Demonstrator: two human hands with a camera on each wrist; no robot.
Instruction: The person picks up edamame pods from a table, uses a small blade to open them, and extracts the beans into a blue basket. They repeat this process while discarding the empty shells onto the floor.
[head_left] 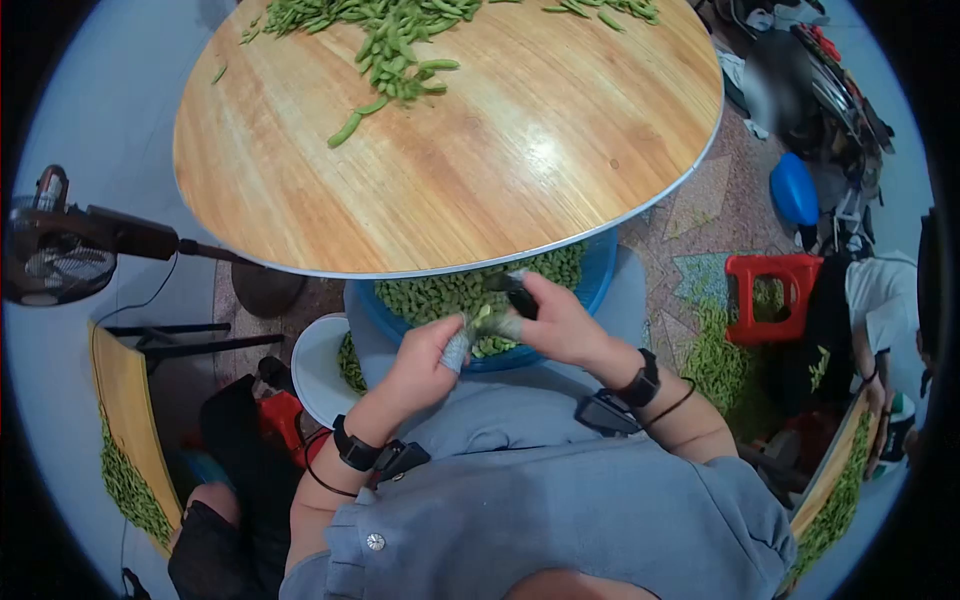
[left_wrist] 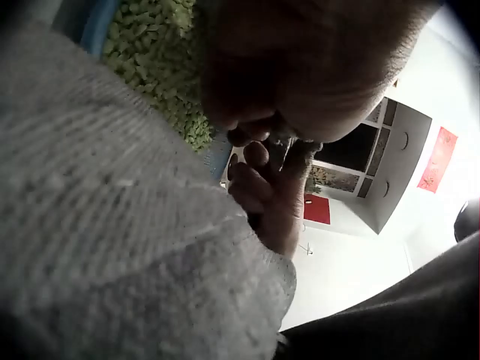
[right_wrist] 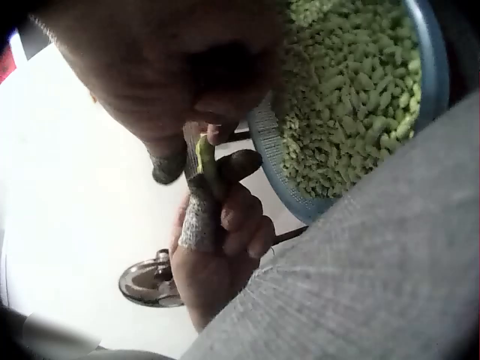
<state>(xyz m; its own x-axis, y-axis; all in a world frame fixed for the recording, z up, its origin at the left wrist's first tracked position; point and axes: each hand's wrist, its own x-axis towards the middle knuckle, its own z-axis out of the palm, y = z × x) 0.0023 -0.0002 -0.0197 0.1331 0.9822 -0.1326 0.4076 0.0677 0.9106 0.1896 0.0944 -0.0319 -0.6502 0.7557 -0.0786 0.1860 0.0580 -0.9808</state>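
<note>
Between my two hands, above the basin, is a green soybean pod (right_wrist: pixel 204 154). My left hand (head_left: pixel 418 368) pinches its lower end between thumb and fingers; a grey knitted cover (right_wrist: pixel 198 221) wraps that thumb. The fingers of my right hand (head_left: pixel 565 325) grip the pod's upper end, and its thumb (right_wrist: pixel 169 166) wears a dark cover. Something black (head_left: pixel 515 290) shows at the right fingers in the head view. Below the hands, a blue basin (head_left: pixel 605 265) between the knees holds many pale green beans (right_wrist: pixel 345 97). In the left wrist view the pod is hidden.
A round wooden table (head_left: pixel 450 170) with heaped pods (head_left: pixel 400 50) stands ahead. At the left are a white bucket (head_left: pixel 310 375) and a fan (head_left: pixel 65 255). On the right, a red stool (head_left: pixel 775 265) stands by pods on the floor (head_left: pixel 715 360). Other people sit at both sides.
</note>
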